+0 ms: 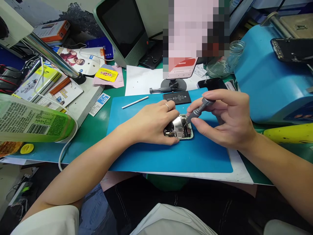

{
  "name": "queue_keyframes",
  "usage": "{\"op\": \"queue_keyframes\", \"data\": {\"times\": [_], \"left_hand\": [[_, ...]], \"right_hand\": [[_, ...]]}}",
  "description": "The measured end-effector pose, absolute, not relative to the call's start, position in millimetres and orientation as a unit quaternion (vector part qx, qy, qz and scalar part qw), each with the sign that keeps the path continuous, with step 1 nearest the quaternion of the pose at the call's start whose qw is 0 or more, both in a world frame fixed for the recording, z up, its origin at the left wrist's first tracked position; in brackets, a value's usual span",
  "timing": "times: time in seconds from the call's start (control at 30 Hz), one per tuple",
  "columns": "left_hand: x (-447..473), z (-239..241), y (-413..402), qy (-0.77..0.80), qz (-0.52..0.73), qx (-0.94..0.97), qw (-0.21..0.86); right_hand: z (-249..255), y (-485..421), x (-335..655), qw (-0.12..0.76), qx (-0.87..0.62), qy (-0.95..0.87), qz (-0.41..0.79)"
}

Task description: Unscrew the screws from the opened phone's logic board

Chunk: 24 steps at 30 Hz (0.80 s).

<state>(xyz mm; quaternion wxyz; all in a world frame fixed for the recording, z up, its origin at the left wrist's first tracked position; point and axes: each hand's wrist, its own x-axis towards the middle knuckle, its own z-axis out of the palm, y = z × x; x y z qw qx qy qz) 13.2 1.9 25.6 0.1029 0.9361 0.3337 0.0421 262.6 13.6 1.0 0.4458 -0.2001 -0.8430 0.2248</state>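
An opened phone body (182, 128) with bare circuitry lies on a blue work mat (151, 153). My left hand (153, 124), a ring on one finger, lies over the phone's left part with fingers curled around its edges, holding it down. My right hand (223, 119) pinches a grey screwdriver (199, 109), whose tip points down into the phone's upper right area. A black battery (177, 97) lies on the mat just behind the phone. A thin white stick (135, 102) rests on the mat's far left.
A green bottle (31, 119) lies at the left edge beside a yellow disc (26, 148). A monitor (122, 29), a phone on a stand (182, 70), a glass jar (226, 60) and a large blue machine (269, 75) stand behind. Booklets and a lamp arm (51, 57) crowd the far left.
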Motion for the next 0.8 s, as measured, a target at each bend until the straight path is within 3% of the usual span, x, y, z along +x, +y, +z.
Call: {"op": "queue_keyframes", "data": {"times": [0.8], "left_hand": [[12.7,26.8,1.1,0.333,0.042,0.936,0.103]], "right_hand": [[-0.9,14.4,264.4,0.452,-0.19,-0.836,0.246]]}}
